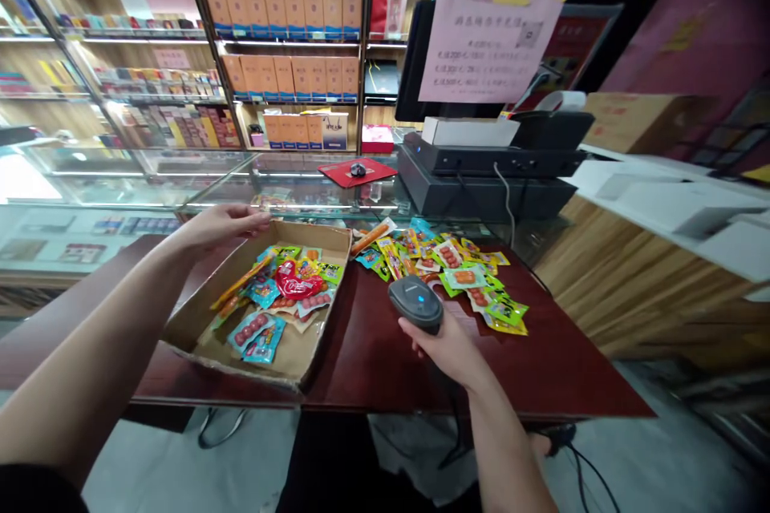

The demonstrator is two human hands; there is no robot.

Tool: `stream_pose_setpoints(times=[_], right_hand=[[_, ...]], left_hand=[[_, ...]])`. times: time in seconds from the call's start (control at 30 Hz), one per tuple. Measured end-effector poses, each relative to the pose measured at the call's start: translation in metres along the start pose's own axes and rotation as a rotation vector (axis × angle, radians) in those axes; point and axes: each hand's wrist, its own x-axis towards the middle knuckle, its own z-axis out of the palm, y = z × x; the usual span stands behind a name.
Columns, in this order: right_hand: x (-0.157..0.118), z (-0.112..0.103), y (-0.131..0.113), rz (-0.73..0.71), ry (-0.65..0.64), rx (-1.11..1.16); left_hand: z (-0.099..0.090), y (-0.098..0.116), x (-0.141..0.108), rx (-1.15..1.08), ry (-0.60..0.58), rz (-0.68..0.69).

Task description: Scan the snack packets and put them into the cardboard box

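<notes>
My right hand [448,345] is wrapped around the handle of a dark grey barcode scanner [416,300], with a small blue light on its top. Just beyond the scanner lies a heap of small colourful snack packets [448,260], several showing sausages or meatballs. At the back left corner of a shallow cardboard box [204,329] hovers my left hand [232,224], fingers partly stretched and nothing visible in them. Whether it touches the rim is unclear. Inside the box are more snack packets [253,333], among them a red heart-shaped one [297,280].
Box and heap rest on a dark red tabletop [373,353]. Behind it stand a glass counter [289,176], a red mouse pad [340,171], a computer mouse [357,169], and a monitor bearing a pink paper sign [487,48]. Shelves of orange boxes [301,4] line the back. Cables [583,465] hang at lower right.
</notes>
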Motion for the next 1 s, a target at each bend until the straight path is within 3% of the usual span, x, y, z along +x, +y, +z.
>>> stream_pose_setpoints(times=[0.1, 0.27, 0.43, 0.57, 0.67, 0.77, 0.9, 0.93, 1.0], right_hand=[[-0.004, -0.007, 0.001, 0.002, 0.05, 0.005], [-0.016, -0.025, 0.005, 0.05, 0.118, 0.001], [-0.031, -0.046, 0.013, 0.129, 0.198, -0.034], [-0.038, -0.057, 0.019, 0.161, 0.214, -0.03], [-0.041, -0.061, 0.021, 0.183, 0.223, -0.033], [-0.041, -0.062, 0.024, 0.175, 0.214, -0.055], [-0.04, -0.06, 0.027, 0.164, 0.195, -0.049], [-0.039, -0.059, 0.028, 0.165, 0.194, -0.045], [-0.038, -0.058, 0.031, 0.167, 0.199, -0.036]], left_hand=[[0.04, 0.007, 0.012, 0.017, -0.19, 0.091], [0.132, 0.017, 0.039, 0.007, -0.393, 0.198], [0.227, 0.023, 0.055, 0.054, -0.521, 0.277], [0.28, 0.016, 0.058, 0.054, -0.629, 0.266], [0.297, 0.004, 0.059, 0.041, -0.589, 0.177], [0.298, -0.008, 0.065, 0.042, -0.432, 0.08], [0.292, -0.016, 0.075, 0.218, -0.092, 0.156], [0.291, -0.017, 0.077, 0.242, -0.044, 0.163], [0.292, -0.018, 0.079, 0.226, -0.056, 0.121]])
